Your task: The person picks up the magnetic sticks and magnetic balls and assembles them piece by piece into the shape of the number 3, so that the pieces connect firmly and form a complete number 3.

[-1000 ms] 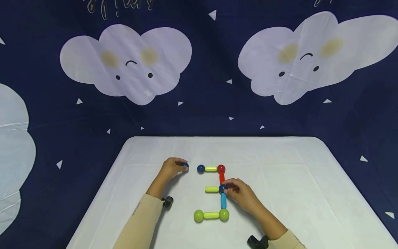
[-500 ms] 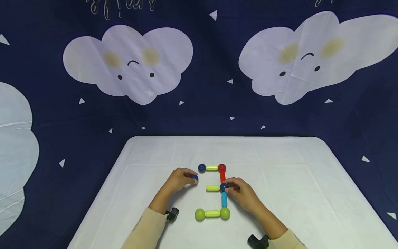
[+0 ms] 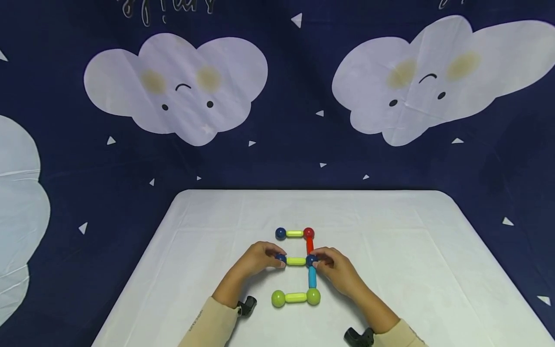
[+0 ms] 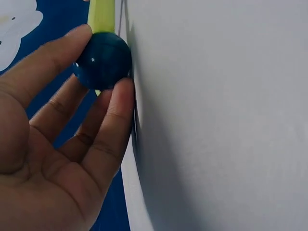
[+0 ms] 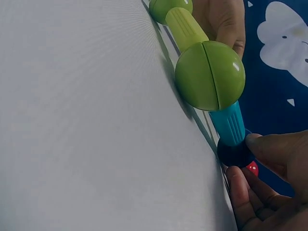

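My left hand (image 3: pixel 258 260) pinches a dark blue ball (image 4: pixel 103 60) between thumb and fingers, right at the free end of the middle yellow-green rod (image 3: pixel 296 261). At that rod's other end, my right hand (image 3: pixel 338 270) pinches another dark blue ball (image 3: pixel 311 260). From this ball a red rod (image 3: pixel 310 246) runs up to a red ball (image 3: pixel 308 233), and a light blue rod (image 3: pixel 312 277) runs down to a green ball (image 5: pixel 210 75). A top yellow-green rod (image 3: pixel 295 233) links the red ball to a dark blue ball (image 3: pixel 281 233).
The pieces lie on a white table (image 3: pixel 381 226). A bottom yellow-green rod (image 3: pixel 296 298) joins the green ball to a second green ball (image 3: pixel 278 298). Behind the table hangs a dark blue cloth (image 3: pixel 286 164) printed with clouds.
My left hand has carried its blue ball right and nearer to me, up to the end of the middle yellow-green rod. My right hand has stayed on its ball.
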The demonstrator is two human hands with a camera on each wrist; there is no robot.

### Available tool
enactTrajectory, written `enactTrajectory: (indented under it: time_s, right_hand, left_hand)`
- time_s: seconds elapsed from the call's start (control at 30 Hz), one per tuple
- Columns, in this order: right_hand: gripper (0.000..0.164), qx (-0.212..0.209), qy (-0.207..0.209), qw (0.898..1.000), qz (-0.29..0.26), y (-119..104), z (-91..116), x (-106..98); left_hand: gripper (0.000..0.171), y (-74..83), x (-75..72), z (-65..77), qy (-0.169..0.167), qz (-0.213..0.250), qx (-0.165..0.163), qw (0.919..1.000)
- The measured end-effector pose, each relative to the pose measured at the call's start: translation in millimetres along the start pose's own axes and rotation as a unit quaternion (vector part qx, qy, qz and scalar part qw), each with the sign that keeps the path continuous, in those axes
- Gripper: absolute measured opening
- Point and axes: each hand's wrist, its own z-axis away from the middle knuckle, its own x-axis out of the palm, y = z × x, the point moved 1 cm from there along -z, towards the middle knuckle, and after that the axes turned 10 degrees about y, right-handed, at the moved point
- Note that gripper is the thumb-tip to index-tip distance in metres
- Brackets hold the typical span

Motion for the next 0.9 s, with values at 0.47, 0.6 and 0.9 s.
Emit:
enactTrajectory:
  time_s: [0.47, 0.6, 0.9]
  right_hand:
    - [0.025, 0.003, -0.006, 1.0, -0.013, -1.5, 1.3, 1.9]
    - [0.025, 0.009, -0.009, 1.0, -0.012, -1.8, 1.5, 2.2]
    - [0.026, 0.018, -0.009, 1.0, -0.01, -0.4, 2.7, 1.5]
  left_hand:
    - [0.027, -1.9, 0.7, 2.8, -0.01, 0.018, 0.007, 0.9998]
    - [0.026, -2.8, 0.7, 3.5, -0.015, 0.026, 0.003, 0.9996]
    - [0.036, -2.2, 0.5, 5.0, -0.022, 0.033, 0.012, 0.9991]
